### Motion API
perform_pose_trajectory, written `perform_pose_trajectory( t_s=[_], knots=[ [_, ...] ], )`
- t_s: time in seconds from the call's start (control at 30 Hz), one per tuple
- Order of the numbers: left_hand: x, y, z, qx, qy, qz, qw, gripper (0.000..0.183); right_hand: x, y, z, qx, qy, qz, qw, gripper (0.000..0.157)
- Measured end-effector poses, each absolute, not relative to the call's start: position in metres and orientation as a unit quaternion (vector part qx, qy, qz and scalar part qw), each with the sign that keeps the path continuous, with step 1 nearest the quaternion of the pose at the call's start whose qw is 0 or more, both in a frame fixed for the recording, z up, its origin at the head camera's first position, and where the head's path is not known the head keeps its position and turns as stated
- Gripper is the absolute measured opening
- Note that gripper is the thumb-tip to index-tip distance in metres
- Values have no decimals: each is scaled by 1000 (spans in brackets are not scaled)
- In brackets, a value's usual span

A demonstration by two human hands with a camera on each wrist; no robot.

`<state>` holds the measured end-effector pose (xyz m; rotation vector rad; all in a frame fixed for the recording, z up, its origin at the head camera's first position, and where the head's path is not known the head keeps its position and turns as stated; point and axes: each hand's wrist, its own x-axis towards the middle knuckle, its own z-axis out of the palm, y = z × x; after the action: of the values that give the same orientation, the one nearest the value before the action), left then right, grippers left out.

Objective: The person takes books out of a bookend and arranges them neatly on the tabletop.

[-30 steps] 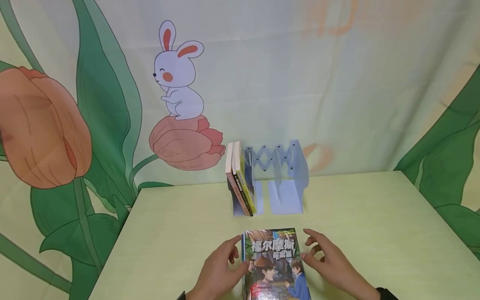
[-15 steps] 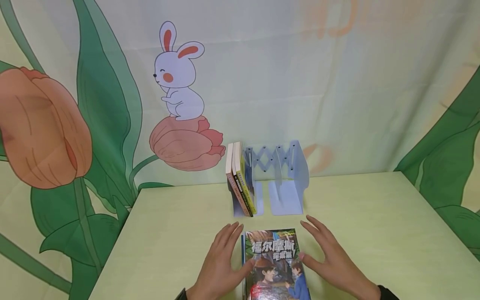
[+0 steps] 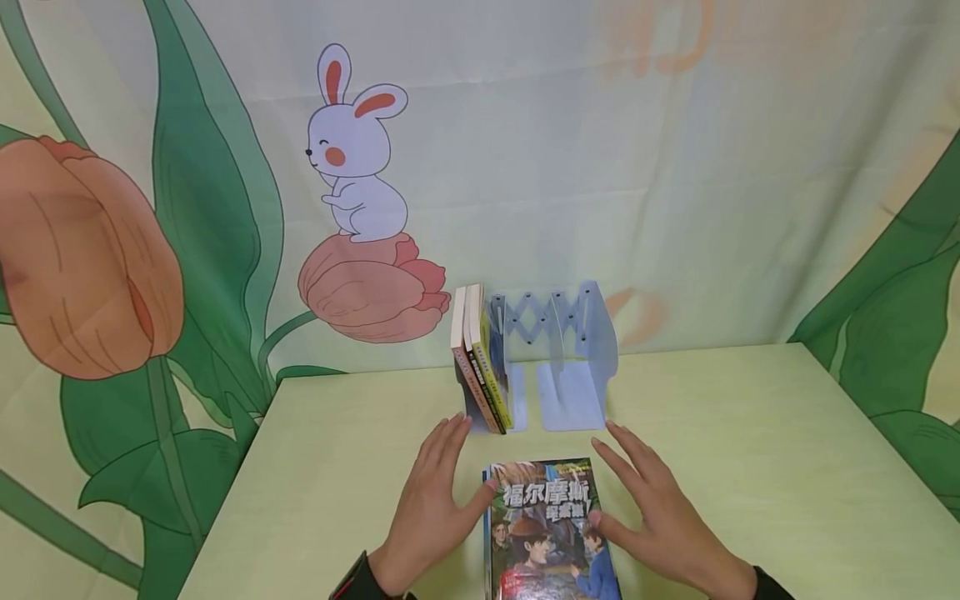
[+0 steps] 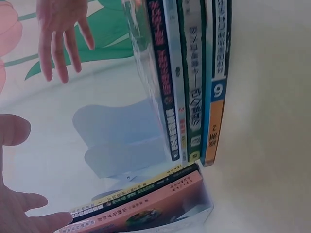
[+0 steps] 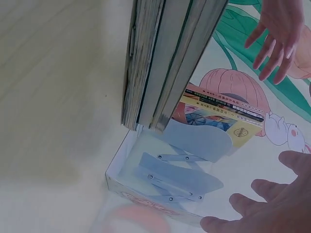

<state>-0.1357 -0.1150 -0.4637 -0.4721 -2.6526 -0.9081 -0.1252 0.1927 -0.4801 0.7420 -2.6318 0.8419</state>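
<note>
A stack of several books (image 3: 551, 533) lies flat at the front of the table, its top cover showing a cartoon scene under large silver Chinese characters. The left wrist view shows their spines (image 4: 194, 73); the page edges (image 5: 165, 63) face the right wrist camera. My left hand (image 3: 427, 500) is at the stack's left side, fingers extended and thumb by the cover's edge. On the other side, my right hand (image 3: 663, 517) has its fingers spread, with the thumb over the cover's right edge. Neither hand grips anything; whether the thumbs touch the cover, I cannot tell.
Behind the stack stands a pale blue expandable bookend rack (image 3: 573, 396). Several thin books (image 3: 480, 362) lean in its left compartment. A fabric backdrop (image 3: 720, 208) with a printed rabbit and tulips hangs behind the table (image 3: 345, 450).
Fingers of both hands have straightened from a bent pose. Both hands have risen a little away from the stack's sides, with fingertips farther forward. The books have stayed in place.
</note>
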Motion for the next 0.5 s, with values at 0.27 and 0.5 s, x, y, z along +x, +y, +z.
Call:
perform_pose_trajectory(
  t_s=[0.27,0.5],
  knots=[
    [-148,-120,-454,-154,-921,-320,156,78,-126,191,-475,262,-911,281,147,82],
    [-161,-122,-450,-139,-919,-321,180,78,-128,188,-469,271,-911,271,153,82]
  ],
)
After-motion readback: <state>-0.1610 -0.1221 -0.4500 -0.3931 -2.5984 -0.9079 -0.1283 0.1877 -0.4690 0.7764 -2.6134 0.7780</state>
